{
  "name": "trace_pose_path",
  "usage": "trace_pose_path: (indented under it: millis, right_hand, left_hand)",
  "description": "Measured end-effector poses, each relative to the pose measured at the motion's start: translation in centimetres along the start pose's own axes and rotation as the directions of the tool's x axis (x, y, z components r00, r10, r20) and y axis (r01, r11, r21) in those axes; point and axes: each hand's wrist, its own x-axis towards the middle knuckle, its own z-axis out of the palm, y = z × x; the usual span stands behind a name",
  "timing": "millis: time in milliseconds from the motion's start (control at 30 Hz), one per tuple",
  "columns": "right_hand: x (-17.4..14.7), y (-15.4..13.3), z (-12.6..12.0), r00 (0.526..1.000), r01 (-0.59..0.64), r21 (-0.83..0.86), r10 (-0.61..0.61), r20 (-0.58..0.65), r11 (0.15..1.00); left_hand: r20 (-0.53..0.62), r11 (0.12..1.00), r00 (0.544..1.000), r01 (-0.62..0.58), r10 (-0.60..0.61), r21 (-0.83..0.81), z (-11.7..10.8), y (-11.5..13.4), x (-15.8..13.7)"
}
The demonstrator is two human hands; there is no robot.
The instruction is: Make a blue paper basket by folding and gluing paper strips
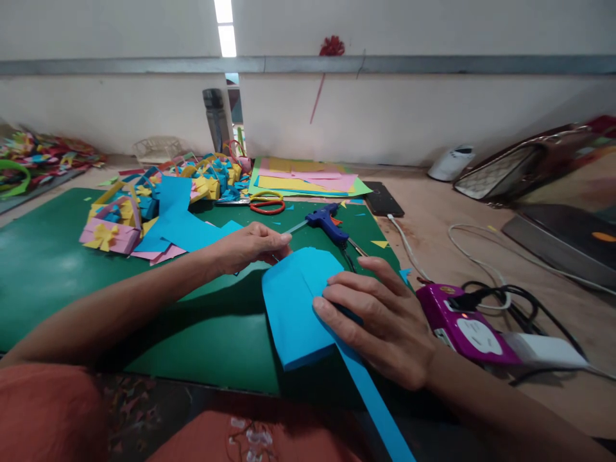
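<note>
A folded blue paper box (301,305) with a long blue paper strip (373,398) hanging toward me is in my right hand (380,321). The fingers lie bent over its right side and the thumb is hidden. Beside the box's far left corner, my left hand (253,249) is closed in a pinch. What it pinches is hidden. A blue glue gun (330,221) lies just beyond, its clear glue stick (297,226) reaching close to my left thumb. Flat blue paper sheets (187,224) lie left of my left hand on the green mat (216,327).
Small pink and yellow paper baskets (113,234) stand at left. Scissors (267,202) lie before stacked coloured paper (308,176). At right are a black phone (384,199), a purple power socket (464,324) with cables, and a bag (520,167). A dark bottle (216,122) stands by the wall.
</note>
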Motion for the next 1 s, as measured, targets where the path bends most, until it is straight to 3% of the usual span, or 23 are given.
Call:
trace_pose_path:
  millis: [367, 467, 533, 700, 1000]
  right_hand:
    - [0.0, 0.1, 0.2, 1.000, 0.000, -0.002, 0.001, 0.006, 1.000]
    - [0.3, 0.1, -0.2, 0.997, -0.013, 0.005, 0.012, 0.076, 1.000]
    - [0.4, 0.2, -0.2, 0.994, -0.034, 0.014, 0.033, 0.105, 0.999]
    - [-0.1, 0.4, 0.6, 0.998, -0.062, 0.005, 0.062, -0.020, 0.998]
    - [-0.2, 0.4, 0.6, 0.998, -0.069, 0.011, 0.069, -0.010, 0.998]
  left_hand:
    - [-0.047, 0.975, 0.996, -0.060, 0.072, 0.216, 0.2, 1.7, -1.3]
    - [-0.059, 0.966, 0.994, -0.077, 0.094, 0.249, 0.2, 2.3, -1.7]
    - [-0.055, 0.968, 0.994, -0.078, 0.094, 0.239, 0.1, 2.5, -1.8]
    - [-0.076, 0.982, 0.991, -0.093, 0.107, 0.165, -0.1, 2.7, -1.7]
    - [0.022, 0.992, 1.000, -0.007, 0.004, 0.128, -0.6, 2.5, -1.4]
